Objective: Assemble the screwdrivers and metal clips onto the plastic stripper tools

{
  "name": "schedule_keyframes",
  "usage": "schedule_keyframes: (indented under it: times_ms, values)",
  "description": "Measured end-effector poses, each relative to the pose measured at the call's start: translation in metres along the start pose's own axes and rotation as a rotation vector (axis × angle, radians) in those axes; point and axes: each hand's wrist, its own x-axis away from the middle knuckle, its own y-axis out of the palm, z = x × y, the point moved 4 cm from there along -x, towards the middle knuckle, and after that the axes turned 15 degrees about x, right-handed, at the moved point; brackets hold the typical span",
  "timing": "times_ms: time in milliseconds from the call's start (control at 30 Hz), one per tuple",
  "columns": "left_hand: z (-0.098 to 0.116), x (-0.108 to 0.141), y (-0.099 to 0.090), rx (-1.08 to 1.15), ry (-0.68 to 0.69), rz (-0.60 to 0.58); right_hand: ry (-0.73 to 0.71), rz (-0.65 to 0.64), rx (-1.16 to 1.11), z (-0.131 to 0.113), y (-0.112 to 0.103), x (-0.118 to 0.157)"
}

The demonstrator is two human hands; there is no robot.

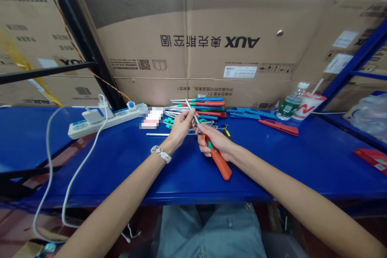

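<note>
An orange long-nosed lighter (223, 166) is held in front of me above the blue table, its metal tube pointing up and away. My right hand (217, 140) wraps round its orange handle near a green trigger. With closed fingertips, my left hand (181, 125) pinches the silver tube. Behind my hands lies a stack of finished-looking lighters (211, 104) in blue, red and green. Small green parts (168, 121) are scattered there, partly hidden by my left hand. A loose metal tube (157, 134) lies to the left, and a yellow-and-black tool handle (226, 133) shows beyond my right hand.
Blue handle shells (249, 113) and a red one (279, 127) lie to the right, near a water bottle (289, 102) and a paper cup (308, 107). At left sits a power strip (105, 123) with white cables. A large cardboard box (205, 16) stands behind the table (266, 169).
</note>
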Motion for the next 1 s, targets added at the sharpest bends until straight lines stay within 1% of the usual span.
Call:
schedule_keyframes:
  times_ms: [67,133,167,267,333,400,500,600,667,767,800,833,900,933,967,1000]
  values:
    - [0.0,0.002,0.0,0.004,0.005,0.021,0.007,-0.01,0.015,0.001,0.0,-0.001]
    - [-0.001,0.006,0.0,0.002,-0.049,0.025,0.001,-0.006,0.02,-0.001,-0.001,-0.002]
    - [-0.002,0.009,0.001,-0.001,-0.095,0.012,-0.001,0.008,0.02,-0.001,-0.003,-0.002]
    - [-0.006,0.018,0.004,0.021,-0.225,-0.077,0.013,0.053,0.019,-0.003,-0.008,-0.001]
    - [-0.008,0.02,0.005,0.08,-0.25,-0.092,0.022,0.044,0.016,-0.003,-0.008,0.001]
    - [-0.01,0.02,0.004,0.15,-0.242,-0.052,-0.009,0.023,0.01,-0.004,-0.007,0.003]
    - [-0.005,0.016,0.003,0.218,-0.175,0.024,-0.079,0.001,0.017,-0.004,-0.005,0.005]
    - [0.009,0.008,0.003,0.256,-0.084,0.087,-0.108,-0.023,0.029,-0.003,-0.004,0.005]
    - [0.02,-0.002,0.003,0.28,-0.034,0.125,-0.105,-0.033,0.02,-0.002,-0.004,0.005]
    - [0.036,-0.024,0.0,0.305,0.033,0.165,-0.111,-0.038,0.0,0.0,-0.003,0.005]
    - [0.041,-0.033,-0.003,0.316,0.061,0.174,-0.113,-0.039,-0.001,0.001,-0.003,0.005]
    - [0.047,-0.042,-0.007,0.34,0.115,0.212,-0.11,-0.044,0.003,0.002,-0.002,0.005]
    - [0.057,-0.054,-0.022,0.413,0.214,0.361,-0.089,-0.056,0.014,0.005,-0.002,0.006]
    - [0.06,-0.058,-0.028,0.422,0.231,0.404,-0.082,-0.053,0.014,0.005,-0.003,0.006]
    - [0.062,-0.058,-0.033,0.39,0.237,0.415,-0.083,-0.039,0.005,0.004,-0.004,0.007]
    - [0.063,-0.055,-0.036,0.322,0.237,0.395,-0.093,-0.014,-0.014,0.001,-0.006,0.008]
